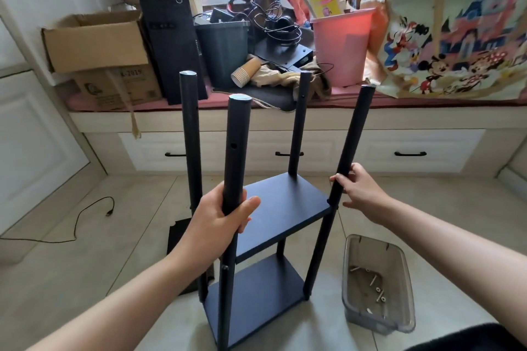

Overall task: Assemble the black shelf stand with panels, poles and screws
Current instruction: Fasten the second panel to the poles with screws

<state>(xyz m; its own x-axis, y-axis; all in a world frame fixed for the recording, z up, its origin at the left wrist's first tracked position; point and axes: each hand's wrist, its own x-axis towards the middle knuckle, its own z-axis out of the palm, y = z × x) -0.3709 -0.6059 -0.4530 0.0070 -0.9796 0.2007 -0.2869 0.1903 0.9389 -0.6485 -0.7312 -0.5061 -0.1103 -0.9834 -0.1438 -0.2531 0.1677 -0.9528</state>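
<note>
The black shelf stand stands upright on the tiled floor with two panels fitted: an upper panel (281,208) and a lower panel (253,299). Several black poles rise above the upper panel. My left hand (219,216) grips the near left pole (236,148) just above the upper panel. My right hand (358,188) holds the right pole (352,137), fingers curled round it beside the panel's right corner. The far left pole (190,128) and the far right pole (299,122) stand untouched. A clear plastic tub (399,271) with several screws (376,285) sits on the floor to the right.
A spare black panel (178,239) lies on the floor behind my left arm. A black cable (85,214) trails at the left. Behind is a drawer bench (328,148) piled with cardboard boxes, a computer tower (174,45), bins and a printed cartoon bag (456,23).
</note>
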